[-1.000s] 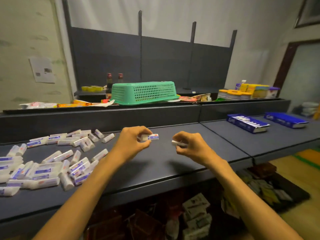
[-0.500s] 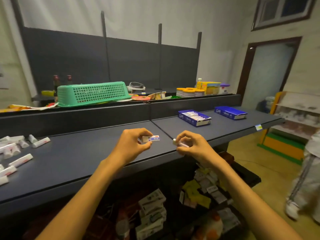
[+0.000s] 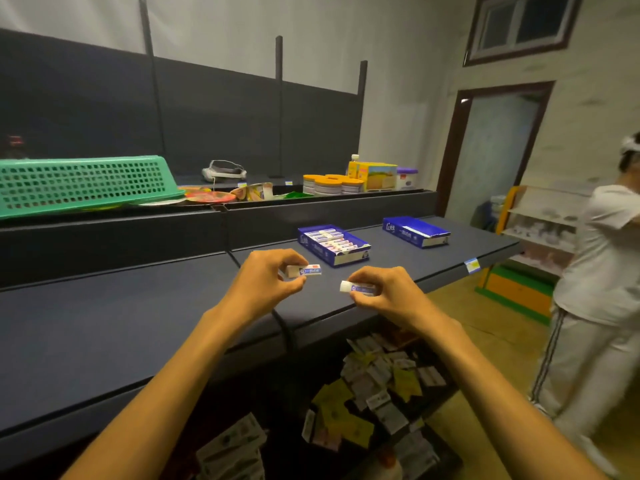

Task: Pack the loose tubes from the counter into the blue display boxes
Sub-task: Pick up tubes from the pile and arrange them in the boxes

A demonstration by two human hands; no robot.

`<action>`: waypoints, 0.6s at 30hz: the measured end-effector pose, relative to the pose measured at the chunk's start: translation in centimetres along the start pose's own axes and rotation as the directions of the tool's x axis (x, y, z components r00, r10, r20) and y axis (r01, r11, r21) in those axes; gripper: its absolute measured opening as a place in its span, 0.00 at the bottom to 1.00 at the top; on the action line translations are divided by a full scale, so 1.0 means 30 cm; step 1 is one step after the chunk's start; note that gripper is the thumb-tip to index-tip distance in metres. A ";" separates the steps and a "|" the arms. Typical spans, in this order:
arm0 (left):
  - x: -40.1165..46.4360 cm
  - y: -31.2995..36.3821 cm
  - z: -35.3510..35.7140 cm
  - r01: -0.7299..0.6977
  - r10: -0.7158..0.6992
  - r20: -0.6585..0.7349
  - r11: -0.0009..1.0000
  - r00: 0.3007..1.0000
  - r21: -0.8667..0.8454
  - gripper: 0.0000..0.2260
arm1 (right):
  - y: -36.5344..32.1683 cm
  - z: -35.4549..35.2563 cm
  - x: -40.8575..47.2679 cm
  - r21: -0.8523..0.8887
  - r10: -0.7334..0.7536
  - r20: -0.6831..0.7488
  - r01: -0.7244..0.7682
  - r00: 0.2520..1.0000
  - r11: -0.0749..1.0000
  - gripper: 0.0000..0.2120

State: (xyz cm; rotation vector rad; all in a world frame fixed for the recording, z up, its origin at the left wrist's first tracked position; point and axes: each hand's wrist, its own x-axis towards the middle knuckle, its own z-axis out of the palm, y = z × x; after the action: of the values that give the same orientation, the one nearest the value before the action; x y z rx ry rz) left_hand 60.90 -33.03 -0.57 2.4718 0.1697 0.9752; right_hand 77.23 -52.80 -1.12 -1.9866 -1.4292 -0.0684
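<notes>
My left hand (image 3: 266, 278) pinches a small white and blue tube (image 3: 306, 270) above the dark counter (image 3: 121, 323). My right hand (image 3: 391, 296) grips a second white tube (image 3: 356, 287), its cap pointing left. Just beyond both hands stands an open blue display box (image 3: 334, 244) with a row of tubes lying inside. A second blue display box (image 3: 415, 232) sits farther right on the counter; its contents do not show. The pile of loose tubes is out of view to the left.
A green mesh basket (image 3: 83, 183) lies upside down on the raised back ledge, with tins and a yellow carton (image 3: 372, 174) to its right. A person in white (image 3: 595, 289) stands at the right, by the counter's end. Packets lie on the lower shelf (image 3: 374, 386).
The view has swung right: the loose tube pile has left the frame and the blue boxes are nearer. Both hands still hold their tubes. A person has come into view at the right.
</notes>
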 end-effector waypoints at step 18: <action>0.511 -0.114 0.317 0.131 -0.127 -0.033 0.965 0.991 0.228 0.12 | 0.557 -0.169 0.479 -0.116 -0.197 -0.003 0.195 0.980 0.974 0.15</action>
State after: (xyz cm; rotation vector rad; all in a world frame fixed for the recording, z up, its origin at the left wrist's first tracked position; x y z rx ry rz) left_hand 78.83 -29.38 1.17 2.6204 0.4685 0.9692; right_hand 98.91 -46.58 0.51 -1.9249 -1.6408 -0.2574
